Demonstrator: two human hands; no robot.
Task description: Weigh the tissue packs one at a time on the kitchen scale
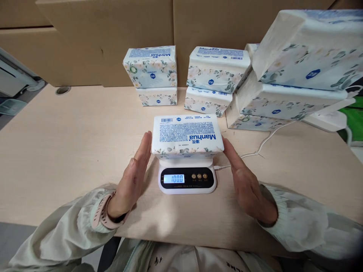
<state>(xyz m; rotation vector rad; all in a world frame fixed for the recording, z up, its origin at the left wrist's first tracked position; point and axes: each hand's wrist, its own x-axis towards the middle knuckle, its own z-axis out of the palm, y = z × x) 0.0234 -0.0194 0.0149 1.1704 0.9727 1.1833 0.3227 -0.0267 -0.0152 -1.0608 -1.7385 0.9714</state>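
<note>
A pack of tissues [187,134] with a floral pattern and blue print rests on a white digital kitchen scale [187,189]. The scale's lit display [174,179] reads 100.0, beside a few round buttons. My left hand [134,170] is held upright along the pack's left side, fingers straight and flat. On the opposite side, my right hand [241,175] is likewise stretched out, its fingertips close to the pack's right edge. Whether the fingertips touch the wrapper I cannot tell. Neither hand wraps round the pack.
Behind the scale stand stacked tissue packs: a left stack [151,71], a middle stack [215,71] and a taller right stack [309,56]. Cardboard boxes [136,22] line the back of the table [70,151]. A white cable [263,147] runs from the scale rightward.
</note>
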